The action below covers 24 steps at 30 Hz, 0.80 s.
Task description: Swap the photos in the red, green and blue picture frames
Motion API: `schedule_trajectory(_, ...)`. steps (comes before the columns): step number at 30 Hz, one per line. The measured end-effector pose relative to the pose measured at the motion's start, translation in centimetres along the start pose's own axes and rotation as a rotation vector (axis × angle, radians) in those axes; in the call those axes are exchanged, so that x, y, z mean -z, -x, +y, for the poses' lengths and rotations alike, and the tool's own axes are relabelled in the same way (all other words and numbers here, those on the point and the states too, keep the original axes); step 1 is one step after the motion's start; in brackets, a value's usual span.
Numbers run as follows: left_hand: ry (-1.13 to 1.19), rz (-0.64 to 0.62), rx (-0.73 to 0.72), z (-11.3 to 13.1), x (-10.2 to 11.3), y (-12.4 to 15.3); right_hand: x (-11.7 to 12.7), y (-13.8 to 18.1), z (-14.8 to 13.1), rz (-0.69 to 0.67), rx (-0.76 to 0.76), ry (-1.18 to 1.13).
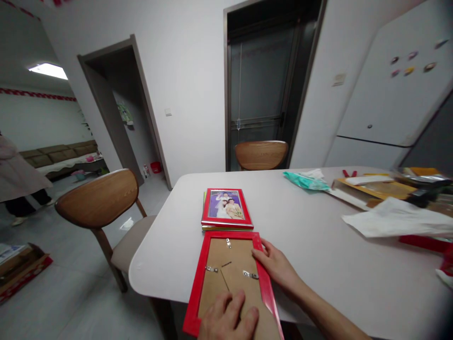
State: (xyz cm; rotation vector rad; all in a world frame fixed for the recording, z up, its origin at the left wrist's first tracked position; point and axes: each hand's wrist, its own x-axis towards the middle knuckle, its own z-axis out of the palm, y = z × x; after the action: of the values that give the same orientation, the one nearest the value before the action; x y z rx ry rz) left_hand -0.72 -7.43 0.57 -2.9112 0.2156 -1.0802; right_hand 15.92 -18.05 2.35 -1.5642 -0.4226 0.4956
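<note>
A red picture frame [197, 295] lies face down at the table's near edge, its brown backing board [215, 255] facing up with metal clips on it. My right hand [278, 263] grips the frame's right edge near the upper corner, thumb on top. The fingers of my left hand [228, 317] rest bent and apart on the lower part of the backing; its thumb is out of sight. Just beyond stands a small stack of frames, the top one a red frame with a photo [226, 208] of people in wedding clothes, face up.
On the white table [300, 222], at right, are a teal plastic packet [306, 182], white paper [399, 218] and a pile of boxes and wrapping. Wooden chairs stand left [101, 200] and behind [262, 155]. A person [19, 170] is at far left.
</note>
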Motion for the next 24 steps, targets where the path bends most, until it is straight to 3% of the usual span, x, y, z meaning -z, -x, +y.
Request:
schedule_trajectory(3,0.072,-0.064,-0.063,-0.6,-1.1,-0.6,1.5,-2.4,0.9,0.061,0.088,0.537)
schedule_trajectory(5,0.136,-0.171,-0.056,-1.0,-1.4,-1.4,1.8,-3.5,1.0,0.094,0.104,0.763)
schedule_trajectory(9,0.274,-0.411,0.084,-1.0,-1.1,-3.7,1.5,-4.9,0.5,0.133,0.137,0.881)
schedule_trajectory(11,0.346,-0.465,0.148,-0.9,-0.8,-4.4,1.2,-5.2,0.2,0.152,0.155,0.929)
schedule_trajectory(16,0.499,-0.458,0.311,-2.5,-0.2,-4.2,1.3,-4.1,-0.6,0.160,0.250,0.998)
schedule_trajectory(21,0.512,-0.298,0.645,-6.3,-0.7,-3.1,1.3,-2.0,-0.5,-0.061,0.316,1.006)
schedule_trajectory(24,0.581,-0.271,0.717,-7.0,-1.1,-3.0,0.8,-1.9,0.0,-0.010,0.301,1.018)
